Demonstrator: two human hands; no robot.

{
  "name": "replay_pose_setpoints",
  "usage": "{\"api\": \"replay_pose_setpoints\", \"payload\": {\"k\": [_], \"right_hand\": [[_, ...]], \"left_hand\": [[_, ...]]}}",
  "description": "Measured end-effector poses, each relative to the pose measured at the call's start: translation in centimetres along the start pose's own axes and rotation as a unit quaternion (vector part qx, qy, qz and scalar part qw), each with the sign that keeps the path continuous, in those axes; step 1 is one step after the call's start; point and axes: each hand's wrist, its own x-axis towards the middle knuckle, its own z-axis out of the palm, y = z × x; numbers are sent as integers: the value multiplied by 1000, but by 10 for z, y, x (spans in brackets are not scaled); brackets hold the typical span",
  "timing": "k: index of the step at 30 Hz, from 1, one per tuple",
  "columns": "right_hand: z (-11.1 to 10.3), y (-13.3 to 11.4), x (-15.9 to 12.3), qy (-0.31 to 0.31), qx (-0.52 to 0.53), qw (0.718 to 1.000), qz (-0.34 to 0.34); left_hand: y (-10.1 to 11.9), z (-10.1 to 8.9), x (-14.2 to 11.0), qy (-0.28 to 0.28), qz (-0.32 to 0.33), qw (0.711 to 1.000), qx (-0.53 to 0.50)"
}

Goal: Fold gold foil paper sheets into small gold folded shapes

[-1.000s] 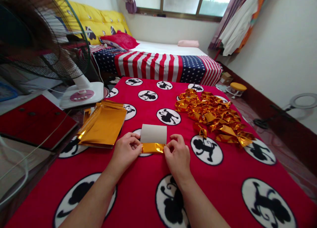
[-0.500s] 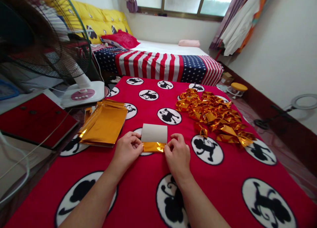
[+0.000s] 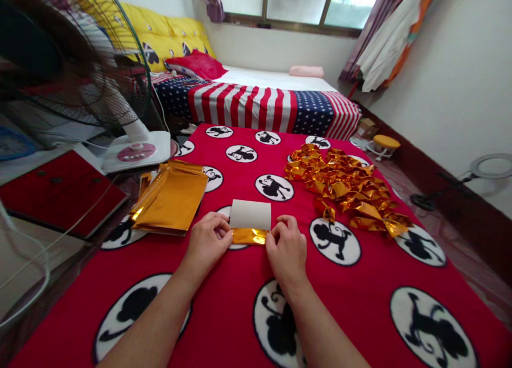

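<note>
On the red cloth printed with black monkeys in white circles lies a sheet of gold foil paper, its pale grey back facing up. Its near edge is folded over into a shiny gold strip. My left hand pinches the strip's left end between thumb and fingers. At the right end, my right hand pinches it the same way. Left of my hands rests a stack of gold foil sheets. To the right is a pile of folded gold foil pieces, with one small piece at its near edge.
A fan with blurred blades stands at the left, beside a dark red panel and white cables. Beyond the cloth is a bed with a stars-and-stripes cover. A yellow stool and a ring-shaped stand are on the right.
Both hands keep their pinch on the foil paper, and the fold looks almost the same. The whole view has shifted slightly.
</note>
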Motion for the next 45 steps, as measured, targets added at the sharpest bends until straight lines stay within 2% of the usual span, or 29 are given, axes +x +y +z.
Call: {"api": "replay_pose_setpoints", "payload": {"k": [4,11,18,24,32,45], "right_hand": [[2,1,0,2,-9,1000,-4],[2,1,-2,7,-11,1000,-4],[5,4,-1,21,13,1000,-7],[4,6,0,25,26,999,-7],[4,9,-2,8,52,998,-27],[4,-8,-6,7,-25,1000,-17]], "left_hand": [[-3,1,0,7,-24,1000,5],[3,2,-4,-23,25,999,12],[21,2,-7,-36,-3,989,140],[38,7,-11,-11,-5,976,215],[34,8,-12,-35,-31,975,219],[37,5,-12,-50,-18,974,218]]}}
